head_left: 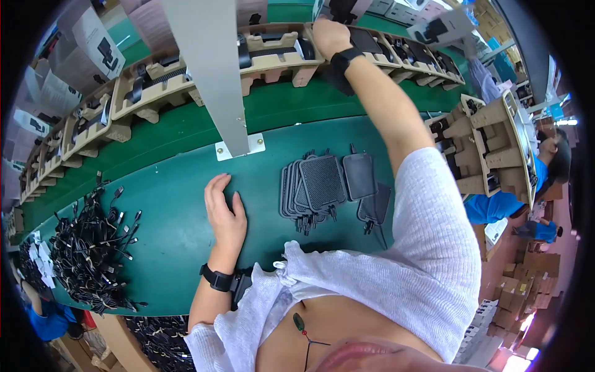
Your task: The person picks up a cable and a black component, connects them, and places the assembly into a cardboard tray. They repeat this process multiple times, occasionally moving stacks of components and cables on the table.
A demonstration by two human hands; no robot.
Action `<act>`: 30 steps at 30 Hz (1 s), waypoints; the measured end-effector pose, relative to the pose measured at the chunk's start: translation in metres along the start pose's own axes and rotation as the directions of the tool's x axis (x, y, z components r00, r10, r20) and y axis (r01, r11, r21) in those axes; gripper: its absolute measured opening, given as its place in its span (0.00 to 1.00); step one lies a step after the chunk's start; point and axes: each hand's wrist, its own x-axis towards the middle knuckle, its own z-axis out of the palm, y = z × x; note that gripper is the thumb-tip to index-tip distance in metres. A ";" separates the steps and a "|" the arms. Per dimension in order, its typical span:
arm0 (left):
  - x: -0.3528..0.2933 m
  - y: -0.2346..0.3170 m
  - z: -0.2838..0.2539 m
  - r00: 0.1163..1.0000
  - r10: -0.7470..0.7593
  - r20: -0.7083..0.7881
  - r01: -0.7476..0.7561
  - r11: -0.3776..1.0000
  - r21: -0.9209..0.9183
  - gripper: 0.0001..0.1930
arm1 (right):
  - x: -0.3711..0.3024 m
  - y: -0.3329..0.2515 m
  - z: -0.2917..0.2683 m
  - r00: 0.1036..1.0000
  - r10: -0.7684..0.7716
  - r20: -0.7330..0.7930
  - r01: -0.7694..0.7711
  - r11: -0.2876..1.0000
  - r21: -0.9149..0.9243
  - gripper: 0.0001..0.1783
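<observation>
Near: left hand (225, 214), empty, fingers parted, over the counter (167, 214), between 1 heap of black cables (90, 248) and 1 stack of gray panels (322, 183), 2 more panels (359, 177) beside it. Farther: 1 gray post (207, 74), partly hiding the tray row (152, 104); right hand (331, 37) at 1 tray (379, 60), its grip indiscernible.

1. A green bench (167, 204) spreads across the middle, its edges bowed by the lens.
2. At 11 o'clock a pale grey metal post (201, 62) stands, its foot plate (257, 143) bolted down.
3. Past the bench's far edge, toward 12, runs a darker green strip (273, 102).
4. Reddish floor (505, 249) shows around half past 3.
5. Brown cardboard boxes (514, 291) are stacked at 4.
6. Bright white light (567, 122) glares between 2 and 3.
</observation>
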 end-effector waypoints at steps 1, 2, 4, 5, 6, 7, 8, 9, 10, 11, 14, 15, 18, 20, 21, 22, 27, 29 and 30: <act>-0.001 0.000 -0.001 1.000 -0.001 0.004 0.001 1.000 -0.002 0.19 | -0.005 -0.006 -0.004 0.991 0.127 0.027 -0.130 0.986 0.109 0.19; -0.001 0.001 -0.003 1.000 -0.015 0.000 0.015 1.000 -0.010 0.19 | -0.006 -0.007 0.000 0.993 0.116 0.034 -0.119 0.988 0.099 0.19; 0.001 0.000 -0.005 1.000 -0.013 -0.001 0.013 1.000 0.000 0.18 | -0.008 0.000 0.010 0.975 0.223 -0.020 -0.209 0.940 0.268 0.20; 0.002 -0.001 -0.005 1.000 0.000 -0.002 0.000 1.000 -0.001 0.17 | -0.006 0.005 0.018 0.995 0.102 0.006 -0.101 0.977 0.189 0.19; 0.002 -0.001 -0.004 1.000 0.000 0.000 0.000 1.000 -0.013 0.17 | -0.003 0.016 0.023 0.995 0.103 0.006 -0.103 0.979 0.177 0.19; 0.002 -0.002 -0.006 1.000 -0.009 0.000 0.009 1.000 -0.013 0.17 | -0.004 0.021 0.022 0.996 0.038 0.079 -0.057 0.963 0.262 0.20; 0.001 -0.003 -0.007 1.000 -0.017 0.000 0.017 1.000 -0.013 0.17 | -0.005 0.028 0.021 0.989 -0.032 0.146 -0.021 0.937 0.348 0.21; -0.001 -0.004 -0.007 1.000 -0.020 0.000 0.020 1.000 -0.019 0.17 | -0.007 0.036 0.019 0.973 -0.105 0.205 0.006 0.901 0.433 0.22; -0.002 -0.005 -0.008 1.000 -0.022 -0.002 0.022 1.000 -0.019 0.17 | -0.013 0.038 0.009 0.972 -0.111 0.206 0.012 0.902 0.432 0.22; -0.003 -0.006 -0.009 1.000 -0.022 -0.002 0.022 1.000 -0.019 0.16 | -0.025 0.039 -0.008 0.959 -0.120 0.257 -0.036 0.849 0.528 0.22; 0.001 -0.003 -0.008 1.000 -0.003 0.011 0.004 1.000 -0.021 0.17 | -0.035 0.059 -0.001 0.980 -0.082 0.180 -0.109 0.538 0.836 0.25; 0.003 -0.003 -0.007 1.000 0.015 0.018 -0.014 0.999 -0.036 0.17 | -0.033 0.065 0.012 0.993 -0.047 0.112 -0.065 0.578 0.813 0.23; 0.000 -0.002 -0.007 1.000 -0.008 0.025 0.009 0.999 -0.032 0.16 | -0.032 0.047 0.020 0.994 0.058 -0.088 0.014 0.754 0.657 0.16; 0.001 0.001 -0.007 0.999 -0.036 0.022 0.036 0.999 -0.012 0.15 | -0.039 0.031 0.019 0.963 0.057 -0.265 0.039 0.938 0.344 0.15; 0.000 0.000 -0.006 0.999 -0.026 0.025 0.026 1.000 -0.009 0.14 | -0.043 0.025 0.015 0.975 0.096 -0.198 -0.036 0.958 0.284 0.10; 0.000 0.001 -0.006 0.999 -0.028 0.026 0.028 1.000 -0.005 0.14 | -0.046 0.017 0.000 0.976 0.096 -0.196 -0.036 0.957 0.288 0.10; -0.001 0.000 -0.007 0.998 -0.042 0.043 0.042 0.999 -0.003 0.13 | -0.053 0.022 -0.011 0.942 -0.305 -0.140 0.261 0.929 -0.263 0.10; -0.002 0.002 -0.006 0.998 -0.043 0.043 0.042 0.999 0.003 0.12 | -0.050 0.032 -0.001 0.936 -0.316 -0.153 0.280 0.935 -0.218 0.10; -0.002 0.002 -0.006 0.998 -0.039 0.045 0.038 0.999 0.008 0.11 | -0.046 0.038 0.002 0.936 -0.317 -0.152 0.282 0.935 -0.215 0.10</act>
